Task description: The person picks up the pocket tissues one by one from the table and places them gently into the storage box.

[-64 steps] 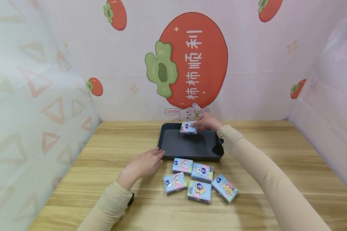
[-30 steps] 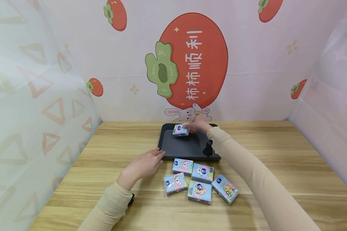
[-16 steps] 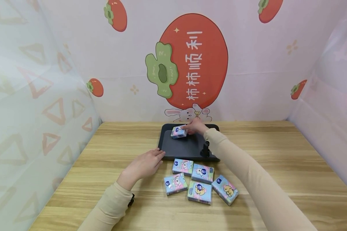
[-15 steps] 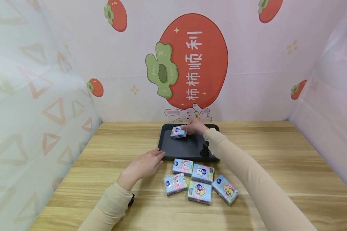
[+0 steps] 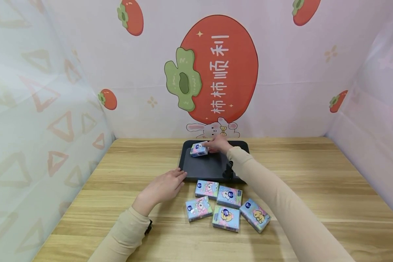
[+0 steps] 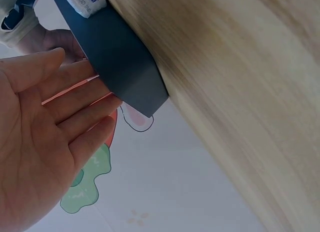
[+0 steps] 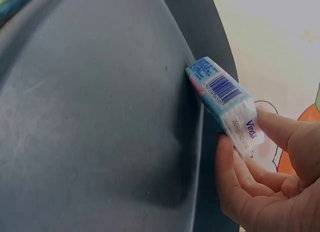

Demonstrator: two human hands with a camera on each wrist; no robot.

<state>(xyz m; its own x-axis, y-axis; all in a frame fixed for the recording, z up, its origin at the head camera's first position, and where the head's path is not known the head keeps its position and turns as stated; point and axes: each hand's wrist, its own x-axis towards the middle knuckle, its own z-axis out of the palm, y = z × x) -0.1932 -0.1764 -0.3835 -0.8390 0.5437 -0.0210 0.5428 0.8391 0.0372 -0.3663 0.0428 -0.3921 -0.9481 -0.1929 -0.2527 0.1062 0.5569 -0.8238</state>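
Vinda pack point(image 7: 226, 102) between right fingers point(image 7: 231, 177)

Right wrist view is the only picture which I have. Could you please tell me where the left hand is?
Observer: The left hand is at the left end of the tray, near its front corner.
Operator: Thank you. And what lies in front of the tray?
Observer: Five packs lie there on the wooden table.
Operator: The right hand pinches the held pack; which tray corner is nearest?
Observer: The far left one.
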